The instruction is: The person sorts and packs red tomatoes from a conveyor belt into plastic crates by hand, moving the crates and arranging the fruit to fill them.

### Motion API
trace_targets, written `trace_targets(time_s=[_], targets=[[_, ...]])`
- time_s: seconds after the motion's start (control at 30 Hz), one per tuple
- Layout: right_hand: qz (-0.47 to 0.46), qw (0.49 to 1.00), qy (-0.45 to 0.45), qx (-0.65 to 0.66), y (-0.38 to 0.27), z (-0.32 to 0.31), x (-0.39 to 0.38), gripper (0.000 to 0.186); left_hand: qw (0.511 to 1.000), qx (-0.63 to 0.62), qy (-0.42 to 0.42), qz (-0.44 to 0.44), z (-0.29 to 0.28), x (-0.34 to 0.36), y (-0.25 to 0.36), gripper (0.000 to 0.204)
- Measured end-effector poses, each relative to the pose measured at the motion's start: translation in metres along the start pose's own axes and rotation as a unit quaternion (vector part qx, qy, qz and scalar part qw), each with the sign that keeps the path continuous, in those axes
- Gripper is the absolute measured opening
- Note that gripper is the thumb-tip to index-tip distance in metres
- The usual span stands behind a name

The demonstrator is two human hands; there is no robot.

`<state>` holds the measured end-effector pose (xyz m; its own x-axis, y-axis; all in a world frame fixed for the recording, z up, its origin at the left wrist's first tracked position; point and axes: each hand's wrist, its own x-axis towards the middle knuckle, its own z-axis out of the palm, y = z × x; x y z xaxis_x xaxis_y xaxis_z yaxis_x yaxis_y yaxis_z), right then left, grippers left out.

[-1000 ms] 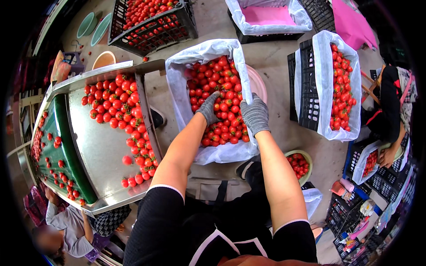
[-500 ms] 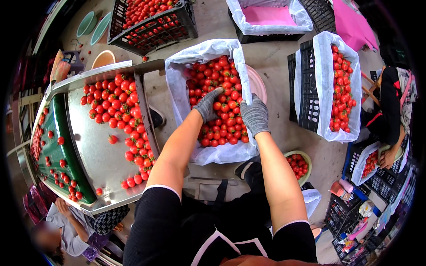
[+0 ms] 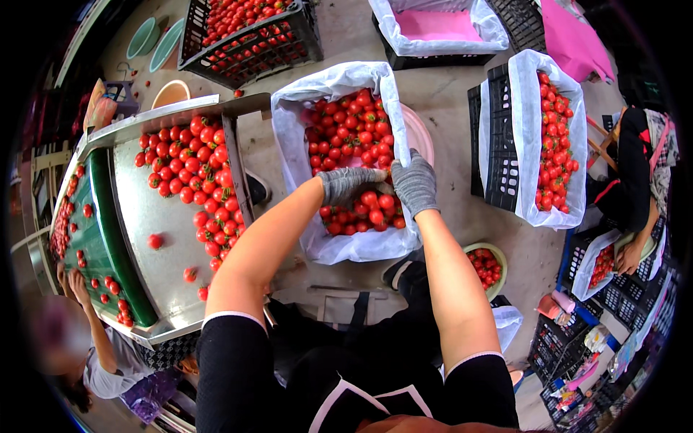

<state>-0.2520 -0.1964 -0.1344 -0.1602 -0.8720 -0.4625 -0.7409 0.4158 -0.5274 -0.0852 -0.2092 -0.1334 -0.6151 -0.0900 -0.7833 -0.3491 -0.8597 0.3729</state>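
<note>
A crate lined with white sheeting [image 3: 290, 159] stands in front of me, with small red tomatoes [image 3: 349, 126] inside. My gloved left hand [image 3: 349, 185] lies in it, fingers stretched toward the right and touching the tomatoes. A bare patch of pink lining shows just beyond that hand. My gloved right hand [image 3: 414, 185] grips the crate's right rim through the sheeting; its fingertips are partly hidden inside. Both gloves are grey knit.
At left, a metal tray [image 3: 133, 216] holds tomatoes beside a green belt [image 3: 101, 238]. A co-worker's hand [image 3: 76, 285] is over the belt. A tomato-filled lined crate [image 3: 523, 130] stands right; a black crate [image 3: 249, 61] is beyond. A pink basin [image 3: 420, 137] sits behind my crate.
My left hand has moved nearer to me and turned sideways, and the tomatoes have parted beyond it. Tomatoes on the metal tray have shifted. The co-worker has reached onto the belt.
</note>
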Motion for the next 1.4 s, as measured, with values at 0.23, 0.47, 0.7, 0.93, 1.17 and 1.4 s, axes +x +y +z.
trace_targets(time_s=[0.23, 0.47, 0.7, 0.93, 1.17, 1.4], targets=[[0.008, 1.0, 0.003, -0.011, -0.005, -0.002, -0.003, 0.032, 0.905, 0.423, -0.014, -0.054, -0.009, -0.019, -0.015, 0.062], [0.012, 1.0, 0.0, -0.005, -0.002, -0.001, 0.0, 0.031, 0.753, 0.656, 0.024, -0.055, 0.019, -0.046, -0.036, 0.042], [0.01, 1.0, 0.006, -0.014, -0.002, 0.001, 0.001, 0.03, 0.691, 0.713, 0.102, -0.062, 0.026, -0.033, -0.033, 0.035], [0.002, 1.0, 0.015, -0.011, -0.002, 0.001, -0.001, 0.029, 0.694, 0.668, 0.266, 0.037, 0.02, 0.002, -0.023, 0.037], [-0.008, 1.0, 0.021, -0.014, -0.004, 0.002, -0.002, 0.029, 0.887, 0.222, 0.391, 0.11, -0.021, 0.069, -0.013, 0.041], [-0.017, 0.999, 0.027, 0.003, -0.004, 0.0, -0.004, 0.028, 0.855, 0.183, 0.484, 0.05, -0.02, 0.113, -0.008, 0.056]])
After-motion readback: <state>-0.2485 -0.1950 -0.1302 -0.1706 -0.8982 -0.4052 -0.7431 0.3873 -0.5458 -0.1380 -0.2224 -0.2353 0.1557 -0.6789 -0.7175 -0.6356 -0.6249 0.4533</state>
